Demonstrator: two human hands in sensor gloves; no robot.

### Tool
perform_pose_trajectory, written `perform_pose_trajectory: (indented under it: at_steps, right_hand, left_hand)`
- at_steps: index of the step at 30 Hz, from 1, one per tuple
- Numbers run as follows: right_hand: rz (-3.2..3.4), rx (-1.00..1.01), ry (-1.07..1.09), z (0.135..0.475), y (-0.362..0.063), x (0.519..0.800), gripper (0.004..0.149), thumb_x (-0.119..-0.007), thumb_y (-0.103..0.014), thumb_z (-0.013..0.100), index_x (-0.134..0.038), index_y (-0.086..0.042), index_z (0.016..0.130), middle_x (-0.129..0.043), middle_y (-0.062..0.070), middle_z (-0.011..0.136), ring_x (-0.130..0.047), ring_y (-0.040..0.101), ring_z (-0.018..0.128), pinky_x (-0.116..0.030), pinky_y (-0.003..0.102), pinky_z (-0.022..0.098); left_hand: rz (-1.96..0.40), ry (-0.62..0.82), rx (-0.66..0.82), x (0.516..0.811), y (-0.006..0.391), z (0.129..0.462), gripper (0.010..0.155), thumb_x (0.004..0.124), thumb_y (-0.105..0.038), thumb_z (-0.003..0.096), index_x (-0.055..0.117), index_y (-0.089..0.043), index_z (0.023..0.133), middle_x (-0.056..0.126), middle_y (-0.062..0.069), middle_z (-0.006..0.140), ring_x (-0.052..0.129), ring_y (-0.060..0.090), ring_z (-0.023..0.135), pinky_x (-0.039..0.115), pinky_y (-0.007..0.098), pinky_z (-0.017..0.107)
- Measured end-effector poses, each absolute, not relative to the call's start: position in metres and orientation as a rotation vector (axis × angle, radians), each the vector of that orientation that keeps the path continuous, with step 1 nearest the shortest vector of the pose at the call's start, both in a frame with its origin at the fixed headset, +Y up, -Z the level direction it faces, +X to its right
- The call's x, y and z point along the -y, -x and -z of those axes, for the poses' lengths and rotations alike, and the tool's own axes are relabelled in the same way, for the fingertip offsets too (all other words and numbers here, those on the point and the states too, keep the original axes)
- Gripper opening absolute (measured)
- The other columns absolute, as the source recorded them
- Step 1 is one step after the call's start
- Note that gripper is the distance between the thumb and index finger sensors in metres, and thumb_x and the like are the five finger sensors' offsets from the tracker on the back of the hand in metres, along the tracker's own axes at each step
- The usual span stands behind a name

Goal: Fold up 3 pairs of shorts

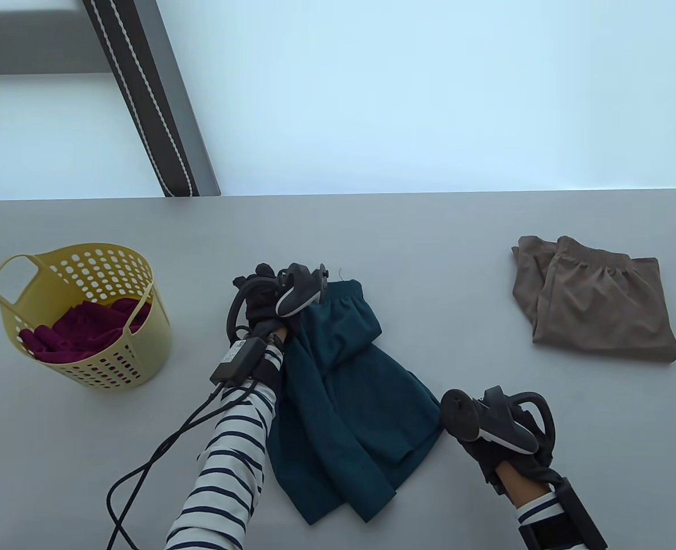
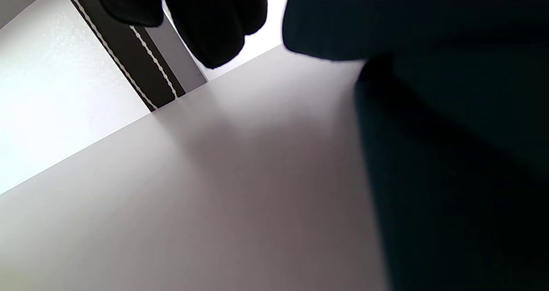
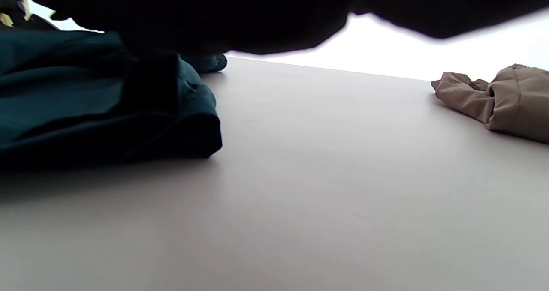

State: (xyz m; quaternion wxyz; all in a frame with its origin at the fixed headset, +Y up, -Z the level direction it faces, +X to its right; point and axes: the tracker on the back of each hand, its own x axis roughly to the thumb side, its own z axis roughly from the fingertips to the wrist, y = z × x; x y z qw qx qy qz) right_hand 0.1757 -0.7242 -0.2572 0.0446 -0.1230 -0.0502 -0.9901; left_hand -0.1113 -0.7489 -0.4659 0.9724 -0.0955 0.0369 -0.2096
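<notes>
My left hand grips the waistband of the teal shorts, which trail on the table toward my right hand; whether that one pinches the hem, I cannot tell. I should pull taut, then fold evenly.
</notes>
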Motion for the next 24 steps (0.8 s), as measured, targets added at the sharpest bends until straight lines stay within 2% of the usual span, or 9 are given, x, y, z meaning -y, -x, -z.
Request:
perform_pose_trajectory:
  at_steps: [4, 6, 7, 9, 11, 12, 16, 20, 24]
  right_hand:
    - [3.046, 0.107, 0.326, 0.259, -0.179, 0.718, 0.038, -0.067, -0.049, 0.047, -0.086, -0.019, 0.032, -0.092, 0.001, 0.015, -0.093, 0.018, 0.002, -0.083, 0.041, 0.01]
    - [3.078, 0.03, 0.279, 0.261, -0.182, 0.71, 0.038, -0.066, -0.048, 0.047, -0.085, -0.016, 0.047, -0.095, 0.006, 0.034, -0.099, 0.026, 0.021, -0.083, 0.047, 0.023]
    - [3.101, 0.0, 0.264, 0.262, -0.183, 0.705, 0.043, -0.065, -0.05, 0.047, -0.082, -0.013, 0.06, -0.094, 0.011, 0.051, -0.1, 0.032, 0.037, -0.081, 0.051, 0.033]
    - [3.172, -0.025, 0.252, 0.264, -0.185, 0.695, 0.054, -0.064, -0.053, 0.047, -0.071, -0.009, 0.078, -0.085, 0.02, 0.073, -0.093, 0.044, 0.059, -0.075, 0.057, 0.043]
    - [3.261, -0.06, 0.234, 0.267, -0.185, 0.683, 0.064, -0.063, -0.056, 0.047, -0.06, -0.007, 0.089, -0.075, 0.027, 0.085, -0.086, 0.05, 0.069, -0.072, 0.059, 0.047]
    - [3.348, -0.096, 0.213, 0.273, -0.185, 0.668, 0.075, -0.061, -0.059, 0.047, -0.047, -0.007, 0.098, -0.064, 0.03, 0.094, -0.078, 0.053, 0.078, -0.067, 0.062, 0.052]
    - [3.461, -0.244, 0.272, 0.288, -0.177, 0.63, 0.091, -0.06, -0.065, 0.046, -0.025, -0.006, 0.106, -0.046, 0.033, 0.103, -0.061, 0.06, 0.088, -0.059, 0.066, 0.058]
    - [3.644, -0.492, 0.39, 0.302, -0.156, 0.571, 0.1, -0.058, -0.07, 0.044, -0.01, -0.011, 0.108, -0.031, 0.028, 0.111, -0.046, 0.062, 0.096, -0.052, 0.068, 0.063]
    - [3.876, -0.508, 0.75, 0.317, -0.143, 0.535, 0.099, -0.063, -0.069, 0.041, -0.009, -0.02, 0.109, -0.022, 0.016, 0.116, -0.022, 0.059, 0.102, -0.032, 0.071, 0.067]
  left_hand:
    - [0.484, 0.117, -0.044, 0.731, 0.1, 0.459, 0.048, 0.06, -0.043, 0.0496, 0.049, -0.028, 0.095, 0.065, 0.017, 0.107, 0.088, 0.03, 0.088, 0.07, 0.06, 0.069]
    - [0.41, 0.034, -0.008, 0.7, 0.096, 0.454, 0.047, 0.061, -0.041, 0.0497, 0.05, -0.029, 0.093, 0.067, 0.015, 0.105, 0.089, 0.027, 0.086, 0.071, 0.058, 0.069]
    - [0.347, 0.008, 0.014, 0.682, 0.094, 0.452, 0.046, 0.061, -0.041, 0.0497, 0.05, -0.029, 0.093, 0.068, 0.013, 0.105, 0.09, 0.026, 0.086, 0.072, 0.058, 0.068]
    - [0.233, -0.054, 0.061, 0.648, 0.089, 0.446, 0.045, 0.063, -0.04, 0.0496, 0.052, -0.03, 0.092, 0.072, 0.01, 0.102, 0.093, 0.023, 0.083, 0.075, 0.056, 0.068]
    - [0.131, -0.104, 0.117, 0.61, 0.082, 0.435, 0.044, 0.065, -0.038, 0.0497, 0.054, -0.03, 0.092, 0.079, 0.005, 0.098, 0.098, 0.019, 0.078, 0.078, 0.053, 0.067]
    - [0.105, -0.108, 0.15, 0.592, 0.078, 0.429, 0.044, 0.065, -0.037, 0.0499, 0.055, -0.03, 0.092, 0.083, 0.002, 0.095, 0.1, 0.017, 0.075, 0.08, 0.051, 0.066]
    - [0.071, -0.206, 0.302, 0.535, 0.062, 0.399, 0.044, 0.067, -0.037, 0.0492, 0.057, -0.031, 0.091, 0.09, -0.002, 0.089, 0.105, 0.013, 0.069, 0.083, 0.048, 0.064]
    - [-0.031, -0.279, 0.515, 0.48, 0.055, 0.357, 0.043, 0.069, -0.037, 0.0486, 0.059, -0.032, 0.09, 0.092, -0.005, 0.087, 0.107, 0.01, 0.067, 0.085, 0.046, 0.064]
    - [-0.126, -0.224, 0.692, 0.447, 0.058, 0.322, 0.043, 0.069, -0.037, 0.0489, 0.06, -0.033, 0.091, 0.092, -0.006, 0.087, 0.107, 0.01, 0.067, 0.085, 0.046, 0.064]
